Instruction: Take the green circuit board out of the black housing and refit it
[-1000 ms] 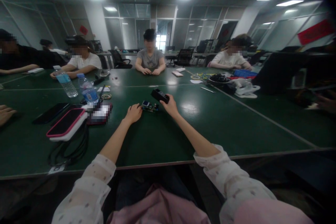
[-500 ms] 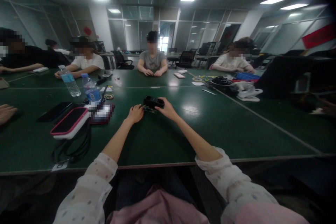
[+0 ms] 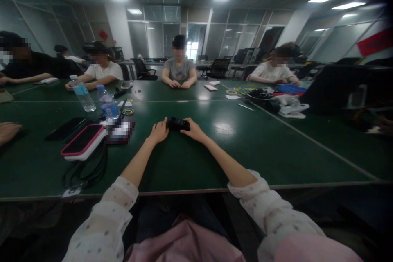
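A small black box-shaped device [image 3: 178, 124] is on or just above the green table [image 3: 190, 159], straight ahead of me. My right hand [image 3: 194, 131] grips its right end, with the fingers behind and the thumb in front. At its left end, the fingers of my left hand [image 3: 159, 132] are bent against the box. Both forearms reach in over the front edge of the table. The underside of the box is hidden, and its kind is too dark to make out.
On the left are two plastic bottles [image 3: 109, 104], a dark phone [image 3: 66, 128], a pink-rimmed phone [image 3: 83, 140] and black cords [image 3: 89, 172]. A tape roll [image 3: 128, 111] sits nearby. A white plastic bag [image 3: 291, 107] lies at right. Several people sit around the table.
The black box has come down and tilted flatter between my hands. A thin, colourful piece seen under it before is now out of sight. My left fingers have closed in on its end.
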Motion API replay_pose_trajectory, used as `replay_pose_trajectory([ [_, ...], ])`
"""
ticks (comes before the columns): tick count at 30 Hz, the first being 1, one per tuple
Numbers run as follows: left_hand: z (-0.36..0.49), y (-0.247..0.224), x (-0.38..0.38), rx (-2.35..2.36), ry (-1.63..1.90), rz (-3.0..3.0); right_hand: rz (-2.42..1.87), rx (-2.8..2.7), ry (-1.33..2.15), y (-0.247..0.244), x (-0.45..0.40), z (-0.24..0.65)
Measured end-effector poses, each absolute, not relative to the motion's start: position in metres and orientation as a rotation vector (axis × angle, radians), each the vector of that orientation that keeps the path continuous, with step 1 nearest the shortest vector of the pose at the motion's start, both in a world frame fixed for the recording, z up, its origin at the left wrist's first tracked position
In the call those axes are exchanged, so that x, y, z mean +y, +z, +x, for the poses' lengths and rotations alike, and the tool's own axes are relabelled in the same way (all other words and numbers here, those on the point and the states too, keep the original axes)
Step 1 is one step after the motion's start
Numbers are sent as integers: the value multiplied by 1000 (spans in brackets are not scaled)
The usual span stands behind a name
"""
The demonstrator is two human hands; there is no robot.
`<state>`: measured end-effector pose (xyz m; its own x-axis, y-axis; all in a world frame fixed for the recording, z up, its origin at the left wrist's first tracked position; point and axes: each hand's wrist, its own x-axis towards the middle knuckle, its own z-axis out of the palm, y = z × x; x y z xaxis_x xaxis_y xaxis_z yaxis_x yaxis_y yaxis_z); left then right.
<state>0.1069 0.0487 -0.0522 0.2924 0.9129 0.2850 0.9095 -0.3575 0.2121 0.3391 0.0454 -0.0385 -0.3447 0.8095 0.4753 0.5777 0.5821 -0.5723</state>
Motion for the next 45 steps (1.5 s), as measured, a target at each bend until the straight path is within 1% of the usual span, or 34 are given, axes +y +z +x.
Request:
replay_pose_trajectory([
  [14,106,-52,49,1749,557,2574,-1110,-1985,488,-48,49,337],
  [19,107,-54,50,1783,551,2568,-1086,-1978,465,-48,50,336],
  [25,106,-55,54,1783,515,2550,-1159,-1935,515,-47,49,336],
  [38,105,-60,62,1778,506,2528,-1151,-1972,543,-50,52,338],
  [45,105,-59,58,1792,516,2521,-1147,-1901,595,-48,53,338],
])
